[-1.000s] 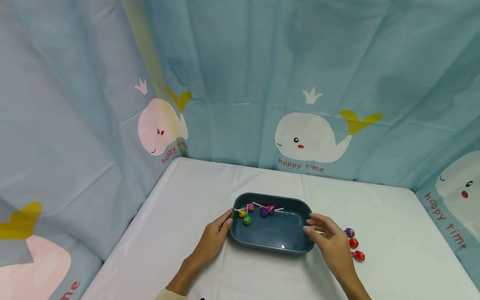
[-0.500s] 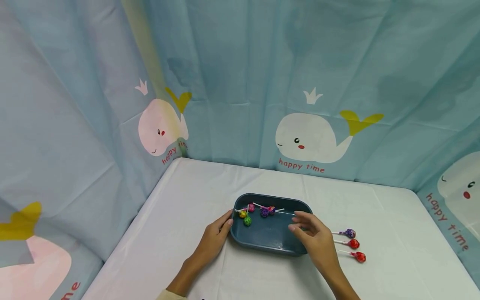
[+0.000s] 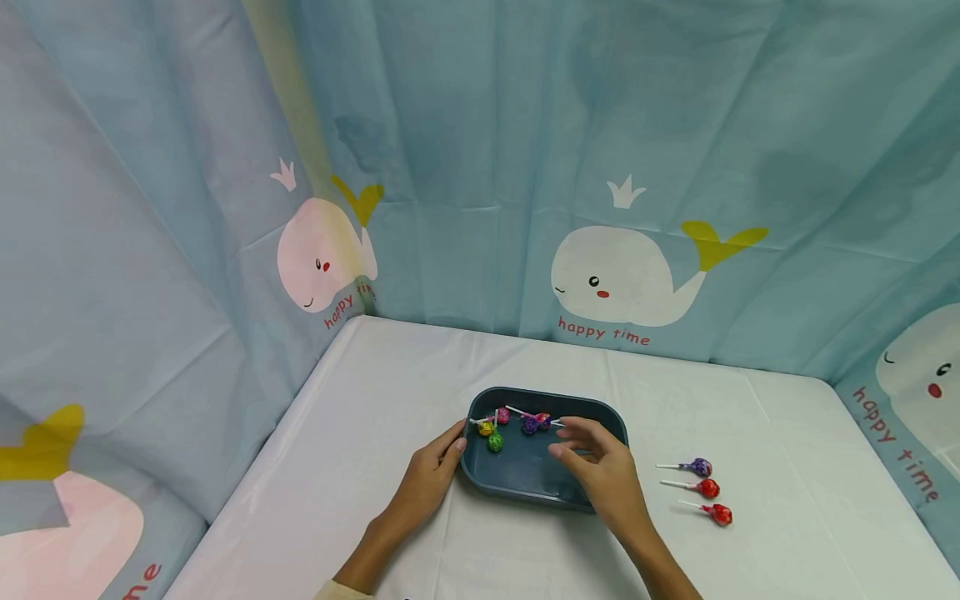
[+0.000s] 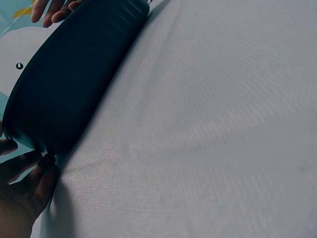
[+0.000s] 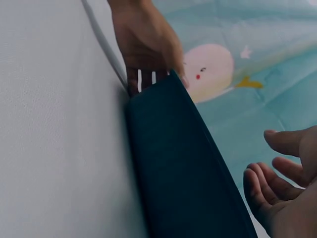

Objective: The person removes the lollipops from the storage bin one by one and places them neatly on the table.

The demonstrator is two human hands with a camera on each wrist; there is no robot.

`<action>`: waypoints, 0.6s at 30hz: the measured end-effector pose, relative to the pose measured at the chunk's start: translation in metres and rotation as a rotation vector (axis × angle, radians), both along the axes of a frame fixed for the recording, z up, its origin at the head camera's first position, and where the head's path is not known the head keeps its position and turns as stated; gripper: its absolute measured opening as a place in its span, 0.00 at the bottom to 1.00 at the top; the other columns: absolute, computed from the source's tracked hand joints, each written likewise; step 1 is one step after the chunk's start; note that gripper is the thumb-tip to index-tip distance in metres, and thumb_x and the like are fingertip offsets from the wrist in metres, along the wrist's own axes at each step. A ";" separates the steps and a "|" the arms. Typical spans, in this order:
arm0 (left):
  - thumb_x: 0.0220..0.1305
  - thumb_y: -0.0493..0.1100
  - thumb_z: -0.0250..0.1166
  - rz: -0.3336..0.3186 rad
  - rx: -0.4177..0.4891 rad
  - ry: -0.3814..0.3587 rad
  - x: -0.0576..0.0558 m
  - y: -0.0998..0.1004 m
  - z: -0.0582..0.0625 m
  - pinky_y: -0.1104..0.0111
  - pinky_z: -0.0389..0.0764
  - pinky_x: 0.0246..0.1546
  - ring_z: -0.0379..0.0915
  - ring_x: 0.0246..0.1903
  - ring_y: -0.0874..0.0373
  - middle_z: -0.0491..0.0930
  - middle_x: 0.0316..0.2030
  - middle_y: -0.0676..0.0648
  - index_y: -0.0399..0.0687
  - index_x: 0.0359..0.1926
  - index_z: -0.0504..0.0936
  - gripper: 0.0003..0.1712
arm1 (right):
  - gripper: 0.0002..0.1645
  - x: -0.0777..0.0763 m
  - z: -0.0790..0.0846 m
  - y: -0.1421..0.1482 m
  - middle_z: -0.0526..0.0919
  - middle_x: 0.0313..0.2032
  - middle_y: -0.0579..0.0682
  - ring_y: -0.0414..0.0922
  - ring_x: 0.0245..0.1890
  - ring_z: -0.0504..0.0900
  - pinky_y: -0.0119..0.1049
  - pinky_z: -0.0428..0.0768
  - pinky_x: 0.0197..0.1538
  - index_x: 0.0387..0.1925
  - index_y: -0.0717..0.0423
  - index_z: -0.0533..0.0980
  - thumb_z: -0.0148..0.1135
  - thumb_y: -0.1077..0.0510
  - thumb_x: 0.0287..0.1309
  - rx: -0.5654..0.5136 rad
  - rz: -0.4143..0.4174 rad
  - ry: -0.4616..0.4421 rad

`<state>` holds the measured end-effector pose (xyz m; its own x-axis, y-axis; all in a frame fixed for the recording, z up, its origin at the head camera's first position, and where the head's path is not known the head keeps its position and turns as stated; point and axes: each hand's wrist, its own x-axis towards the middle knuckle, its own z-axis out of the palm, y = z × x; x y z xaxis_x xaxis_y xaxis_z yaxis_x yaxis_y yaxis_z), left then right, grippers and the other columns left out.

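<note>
A dark blue-grey tray (image 3: 517,473) stands on the white-covered table. My left hand (image 3: 429,473) grips its left end, thumb at the rim and fingers along the outer wall. Over the tray's right half hovers my right hand (image 3: 606,477), fingers loosely bent, with nothing visible in them; the right wrist view shows thumb and fingers apart. Lollipops lie in the tray: green (image 3: 495,442), yellow (image 3: 486,428) and pink (image 3: 503,415) at the left end, purple (image 3: 529,425) and red (image 3: 543,421) near the middle. The right fingertips are close to a white stick there, and contact is unclear.
Right of the tray lie a purple lollipop (image 3: 702,467), a red lollipop (image 3: 708,488) and another red lollipop (image 3: 721,514), in a column with sticks pointing left. A blue whale-print curtain (image 3: 465,167) borders the white table (image 3: 390,375) at the back and sides.
My right hand has moved left from the tray's right rim to above its inside, uncovering the sticks of the lollipops on the table. My left hand and the tray stay put.
</note>
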<state>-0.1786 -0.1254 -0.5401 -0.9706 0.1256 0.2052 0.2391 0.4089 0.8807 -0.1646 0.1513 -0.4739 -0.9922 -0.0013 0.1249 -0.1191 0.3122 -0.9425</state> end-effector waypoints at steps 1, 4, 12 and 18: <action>0.85 0.51 0.54 0.002 -0.003 0.007 0.000 0.000 0.000 0.48 0.70 0.73 0.68 0.74 0.48 0.74 0.73 0.45 0.45 0.77 0.72 0.28 | 0.26 -0.001 -0.001 -0.001 0.88 0.54 0.53 0.40 0.49 0.86 0.29 0.85 0.54 0.61 0.48 0.82 0.77 0.49 0.64 -0.002 0.003 -0.002; 0.85 0.51 0.54 0.007 -0.010 0.016 0.000 0.001 0.000 0.48 0.71 0.73 0.69 0.74 0.49 0.74 0.73 0.46 0.45 0.77 0.73 0.28 | 0.25 -0.004 -0.002 -0.005 0.88 0.53 0.53 0.41 0.49 0.87 0.30 0.86 0.54 0.60 0.46 0.82 0.77 0.50 0.63 -0.001 0.012 0.002; 0.85 0.51 0.55 0.008 -0.018 0.018 0.000 0.000 0.000 0.47 0.71 0.73 0.69 0.74 0.48 0.75 0.73 0.46 0.46 0.77 0.73 0.28 | 0.24 -0.010 -0.007 -0.013 0.89 0.52 0.50 0.39 0.48 0.87 0.30 0.85 0.54 0.60 0.44 0.83 0.78 0.50 0.63 0.026 0.017 0.004; 0.85 0.51 0.54 0.002 -0.010 -0.006 0.000 0.000 -0.001 0.49 0.71 0.73 0.68 0.74 0.51 0.74 0.73 0.48 0.47 0.77 0.72 0.28 | 0.25 -0.015 -0.011 -0.018 0.89 0.54 0.51 0.41 0.48 0.87 0.30 0.85 0.54 0.60 0.48 0.83 0.78 0.50 0.63 0.031 0.020 0.013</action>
